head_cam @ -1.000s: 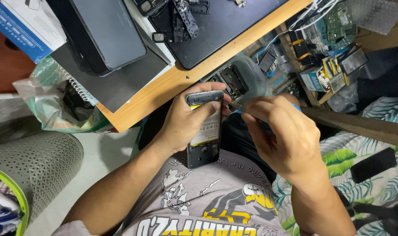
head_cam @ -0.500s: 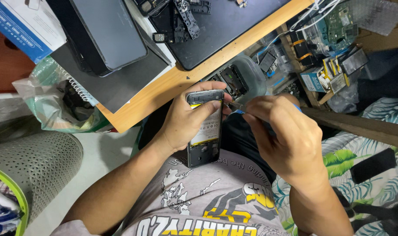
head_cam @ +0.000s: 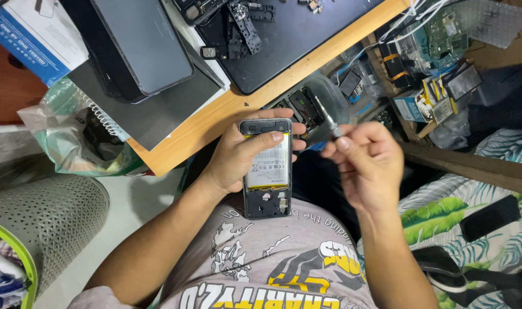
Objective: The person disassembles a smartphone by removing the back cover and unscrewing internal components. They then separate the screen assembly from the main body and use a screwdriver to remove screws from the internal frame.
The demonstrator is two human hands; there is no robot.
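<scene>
My left hand grips an opened phone upright over my lap, thumb lying across the top of its exposed white battery. The back cover is off and the dark frame and lower board show. My right hand is just right of the phone, apart from it, pinching a thin metal screwdriver between thumb and fingertips. The tool's shaft points up and left, clear of the phone's top corner.
A wooden table edge runs diagonally above the hands. On it lie a black mat with loose phone parts, a dark tablet and a spiral notebook. A box of electronic parts sits at right, a grey perforated basket at left.
My right hand has drawn back to the right, taking the screwdriver tip off the phone's top edge. The left hand still holds the phone, thumb now across the battery.
</scene>
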